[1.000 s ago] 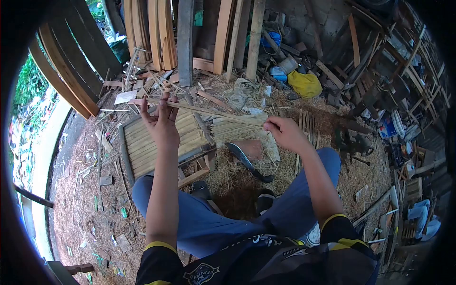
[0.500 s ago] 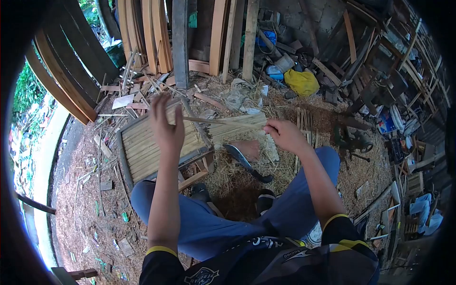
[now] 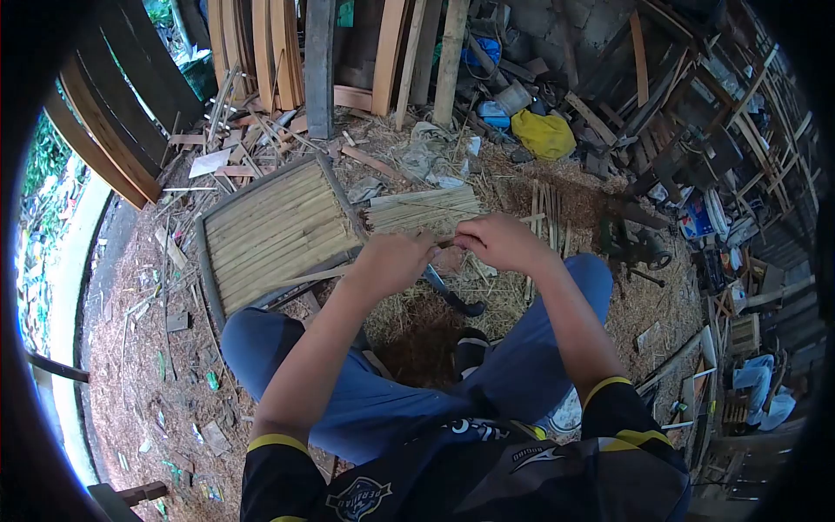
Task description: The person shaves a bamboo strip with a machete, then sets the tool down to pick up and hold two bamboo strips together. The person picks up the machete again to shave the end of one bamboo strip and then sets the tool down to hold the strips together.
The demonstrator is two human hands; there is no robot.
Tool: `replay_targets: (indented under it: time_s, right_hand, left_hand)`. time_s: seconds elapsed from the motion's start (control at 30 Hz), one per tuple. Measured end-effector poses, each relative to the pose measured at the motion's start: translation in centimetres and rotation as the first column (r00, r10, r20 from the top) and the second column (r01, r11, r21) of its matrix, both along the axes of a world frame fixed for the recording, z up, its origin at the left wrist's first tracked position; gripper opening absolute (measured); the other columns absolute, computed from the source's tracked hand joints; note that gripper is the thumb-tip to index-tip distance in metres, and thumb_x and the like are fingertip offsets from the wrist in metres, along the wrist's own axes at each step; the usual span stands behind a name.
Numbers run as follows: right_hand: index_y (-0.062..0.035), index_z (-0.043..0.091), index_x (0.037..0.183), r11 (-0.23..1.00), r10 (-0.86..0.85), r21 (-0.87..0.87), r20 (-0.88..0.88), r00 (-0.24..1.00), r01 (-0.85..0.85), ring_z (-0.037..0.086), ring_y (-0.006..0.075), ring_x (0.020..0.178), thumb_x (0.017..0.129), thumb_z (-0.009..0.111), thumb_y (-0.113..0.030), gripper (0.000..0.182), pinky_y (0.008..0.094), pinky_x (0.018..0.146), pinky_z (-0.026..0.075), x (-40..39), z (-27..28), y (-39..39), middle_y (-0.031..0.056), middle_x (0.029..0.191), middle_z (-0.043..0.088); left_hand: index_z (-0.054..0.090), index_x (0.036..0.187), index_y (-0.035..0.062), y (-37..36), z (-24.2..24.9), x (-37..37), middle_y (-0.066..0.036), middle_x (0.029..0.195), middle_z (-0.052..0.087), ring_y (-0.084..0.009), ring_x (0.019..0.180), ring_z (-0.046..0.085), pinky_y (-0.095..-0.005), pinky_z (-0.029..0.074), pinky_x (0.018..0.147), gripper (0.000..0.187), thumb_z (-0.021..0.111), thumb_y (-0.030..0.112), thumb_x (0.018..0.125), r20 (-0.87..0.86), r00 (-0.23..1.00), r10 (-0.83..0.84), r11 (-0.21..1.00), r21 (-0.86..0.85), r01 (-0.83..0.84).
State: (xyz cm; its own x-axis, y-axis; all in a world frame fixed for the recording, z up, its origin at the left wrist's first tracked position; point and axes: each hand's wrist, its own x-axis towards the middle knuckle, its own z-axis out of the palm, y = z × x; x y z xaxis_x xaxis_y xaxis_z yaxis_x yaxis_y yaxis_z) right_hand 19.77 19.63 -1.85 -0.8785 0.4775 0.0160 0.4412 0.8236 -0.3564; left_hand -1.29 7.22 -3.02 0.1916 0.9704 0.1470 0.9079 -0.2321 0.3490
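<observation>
My left hand (image 3: 393, 261) is closed on a thin pale strip (image 3: 323, 276) that sticks out to its left, over the edge of a slatted panel (image 3: 278, 226) in a dark wooden frame. Close beside it, my right hand (image 3: 497, 243) is pinched on the same strip. A machete (image 3: 452, 296) lies on the straw below my hands, its blade partly hidden by my left hand. Behind the hands several flat pale strips (image 3: 422, 209) lie side by side on the ground.
Shavings and scraps cover the ground. Planks (image 3: 278, 52) and a post (image 3: 319, 78) stand at the back. A yellow bag (image 3: 543, 135) lies at the back right, near a green metal tool (image 3: 631, 244). More sticks (image 3: 550, 209) lie right of the flat strips.
My left hand, open and raised before, has come down and right and closed on the strip beside my right hand. My right hand has shifted slightly left. The view has shifted a little.
</observation>
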Motion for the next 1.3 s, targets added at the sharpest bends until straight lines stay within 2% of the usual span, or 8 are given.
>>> replay_targets:
  time_s: [0.23,0.5,0.6,0.7,0.8,1.0,1.2,1.3]
  right_hand:
    - [-0.0085,0.065,0.097,1.000,0.000,-0.029,0.105,0.994,0.003,0.063,0.0374,0.077,0.100,0.058,-0.032,0.025,0.0500,0.068,0.046,0.0,0.8,-0.2,0.0155,0.080,0.065]
    - [-0.0091,0.066,0.099,0.998,0.030,-0.067,0.150,0.988,-0.020,0.063,0.0363,0.076,0.100,0.057,-0.033,0.026,0.0494,0.068,0.046,0.5,1.1,-0.1,0.0162,0.079,0.064]
    - [-0.0079,0.067,0.104,0.992,0.049,-0.120,0.205,0.978,-0.025,0.065,0.0356,0.087,0.100,0.058,-0.032,0.026,0.0478,0.074,0.049,0.6,1.5,0.5,0.0157,0.089,0.066]
    - [-0.0054,0.066,0.112,0.997,0.030,-0.076,-0.013,0.999,-0.031,0.063,0.0359,0.099,0.101,0.058,-0.027,0.026,0.0459,0.083,0.051,1.4,1.1,1.9,0.0155,0.103,0.066]
    - [-0.0047,0.063,0.123,0.999,0.001,0.049,-0.108,0.994,0.004,0.061,0.0359,0.113,0.102,0.057,-0.024,0.029,0.0430,0.095,0.050,2.8,3.3,3.3,0.0151,0.120,0.063]
    - [-0.0073,0.057,0.135,0.990,-0.142,-0.004,-0.202,0.969,0.144,0.057,0.0337,0.126,0.102,0.058,-0.025,0.037,0.0401,0.104,0.047,6.2,7.0,6.2,0.0152,0.135,0.060]
    - [-0.0098,0.059,0.133,0.959,-0.282,-0.093,-0.179,0.943,0.269,0.060,0.0318,0.122,0.101,0.061,-0.029,0.037,0.0429,0.100,0.050,9.0,8.5,9.5,0.0128,0.133,0.062]
    - [-0.0119,0.063,0.130,0.939,-0.328,-0.183,-0.228,0.917,0.290,0.062,0.0211,0.118,0.102,0.062,-0.026,0.032,0.0370,0.099,0.048,10.6,5.9,12.6,0.0092,0.127,0.067]
  left_hand:
    - [0.058,0.108,0.0041,-0.1,-1.5,0.5,-0.023,0.084,0.068,-0.0452,0.081,0.066,-0.0570,0.051,0.072,0.027,0.049,0.029,0.103,0.125,0.992,-0.019,1.000,-0.020,0.021]
    - [0.057,0.105,0.0024,0.1,-3.6,1.1,-0.024,0.083,0.067,-0.0467,0.080,0.064,-0.0588,0.049,0.072,0.025,0.047,0.026,0.103,0.141,0.989,-0.030,0.998,-0.053,0.038]
    - [0.057,0.100,0.0009,0.6,-4.8,1.5,-0.025,0.083,0.066,-0.0474,0.080,0.064,-0.0590,0.049,0.073,0.024,0.047,0.023,0.102,0.164,0.986,-0.035,0.998,-0.043,0.043]
    - [0.059,0.098,0.0011,1.1,-6.2,2.0,-0.025,0.083,0.067,-0.0458,0.081,0.066,-0.0579,0.050,0.073,0.023,0.049,0.021,0.101,0.142,0.990,-0.003,0.999,-0.048,0.010]
    - [0.059,0.096,0.0006,1.6,-6.1,2.0,-0.025,0.083,0.067,-0.0455,0.081,0.066,-0.0574,0.051,0.074,0.022,0.050,0.021,0.100,0.127,0.992,0.020,0.997,-0.070,-0.011]
    - [0.058,0.096,-0.0015,3.5,-7.4,1.4,-0.027,0.080,0.066,-0.0474,0.081,0.065,-0.0555,0.050,0.073,0.024,0.049,0.019,0.101,0.219,0.976,0.005,0.998,-0.061,0.008]
    - [0.059,0.092,-0.0029,7.3,-12.2,2.3,-0.028,0.081,0.064,-0.0483,0.081,0.063,-0.0540,0.049,0.072,0.030,0.049,0.023,0.103,0.351,0.936,0.023,0.992,-0.123,0.022]
    - [0.059,0.092,-0.0029,8.8,-14.5,3.5,-0.029,0.080,0.062,-0.0493,0.082,0.062,-0.0545,0.048,0.072,0.032,0.048,0.025,0.104,0.380,0.921,0.084,0.987,-0.160,-0.024]
